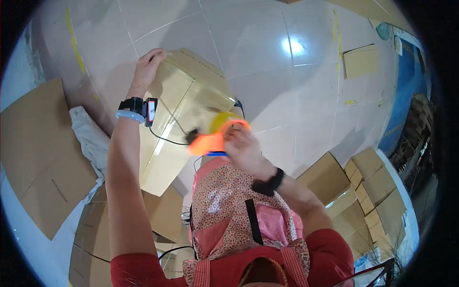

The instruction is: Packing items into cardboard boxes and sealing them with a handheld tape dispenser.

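A cardboard box point(165, 138) with shiny clear tape along its upper face stands in front of me, slightly to the left. At its far left corner, my left hand point(149, 67) has its fingers curled against the edge. My right hand point(241, 146) is closed around an orange tape dispenser point(205, 143), blurred by motion, with a yellowish tape roll point(222, 122) on it. The dispenser hangs over the near right side of the box, close to my apron point(229, 191). I cannot tell whether its tape touches the box.
Flat cardboard point(43, 158) leans at the left beside crumpled white plastic point(91, 138). More boxes point(377, 191) are stacked at the lower right. A cardboard sheet point(361, 62) lies on the tiled floor point(258, 57). A thin black cable point(165, 139) runs from my left wrist.
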A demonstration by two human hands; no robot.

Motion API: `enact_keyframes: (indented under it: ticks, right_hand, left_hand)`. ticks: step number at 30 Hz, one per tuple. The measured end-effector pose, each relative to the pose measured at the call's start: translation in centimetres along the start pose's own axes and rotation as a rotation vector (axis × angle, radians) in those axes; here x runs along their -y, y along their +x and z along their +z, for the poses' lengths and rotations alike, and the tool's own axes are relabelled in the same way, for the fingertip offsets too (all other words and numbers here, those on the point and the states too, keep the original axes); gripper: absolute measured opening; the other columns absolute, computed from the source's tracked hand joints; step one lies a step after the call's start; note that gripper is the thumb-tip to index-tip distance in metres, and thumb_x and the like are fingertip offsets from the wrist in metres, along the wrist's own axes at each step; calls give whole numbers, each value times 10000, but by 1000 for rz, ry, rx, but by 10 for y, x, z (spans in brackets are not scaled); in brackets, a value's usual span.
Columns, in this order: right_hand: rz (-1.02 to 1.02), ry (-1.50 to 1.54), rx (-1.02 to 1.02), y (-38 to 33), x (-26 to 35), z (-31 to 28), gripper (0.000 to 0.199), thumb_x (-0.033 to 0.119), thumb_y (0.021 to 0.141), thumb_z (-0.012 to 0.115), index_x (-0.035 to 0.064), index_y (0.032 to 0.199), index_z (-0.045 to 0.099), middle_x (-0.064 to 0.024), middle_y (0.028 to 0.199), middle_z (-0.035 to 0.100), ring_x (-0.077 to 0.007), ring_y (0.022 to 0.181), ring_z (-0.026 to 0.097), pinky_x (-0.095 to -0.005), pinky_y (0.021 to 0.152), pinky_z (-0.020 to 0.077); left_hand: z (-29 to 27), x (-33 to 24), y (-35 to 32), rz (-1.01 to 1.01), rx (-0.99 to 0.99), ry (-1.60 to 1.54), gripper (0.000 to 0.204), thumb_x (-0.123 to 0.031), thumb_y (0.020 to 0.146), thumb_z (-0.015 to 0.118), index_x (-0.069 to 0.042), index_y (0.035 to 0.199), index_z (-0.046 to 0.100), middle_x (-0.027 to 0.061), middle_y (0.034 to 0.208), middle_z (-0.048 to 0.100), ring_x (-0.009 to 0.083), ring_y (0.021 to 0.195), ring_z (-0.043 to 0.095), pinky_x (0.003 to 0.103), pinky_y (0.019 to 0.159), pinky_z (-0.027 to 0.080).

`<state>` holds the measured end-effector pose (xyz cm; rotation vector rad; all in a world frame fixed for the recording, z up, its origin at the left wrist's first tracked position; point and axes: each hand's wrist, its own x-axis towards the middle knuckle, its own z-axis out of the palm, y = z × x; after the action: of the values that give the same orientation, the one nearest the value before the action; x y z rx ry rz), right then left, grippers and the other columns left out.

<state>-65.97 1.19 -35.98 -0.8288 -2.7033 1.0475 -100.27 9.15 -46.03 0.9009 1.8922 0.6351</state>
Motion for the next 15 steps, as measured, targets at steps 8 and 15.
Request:
enact_keyframes:
  ticks: [8,15]
  right_hand:
    - [387,337,-145,60,12,-10,439,174,810,592,31,1215,498,-177,1253,490,-311,1161,477,-372,1022,335]
    - [791,1044,-166,90,-104,66,418,262,922,479,-2,1245,492,-193,1280,483,-311,1154,488,-360,978,371]
  left_hand:
    - [-4,6,2,86,112,-39,275,-219,890,529,-25,1050,641,48,1038,647,123,1023,541,250,934,378]
    - [7,7,13,444,-27,64,225,-209,847,573,-68,994,668,73,1078,639,218,1074,543,315,932,407]
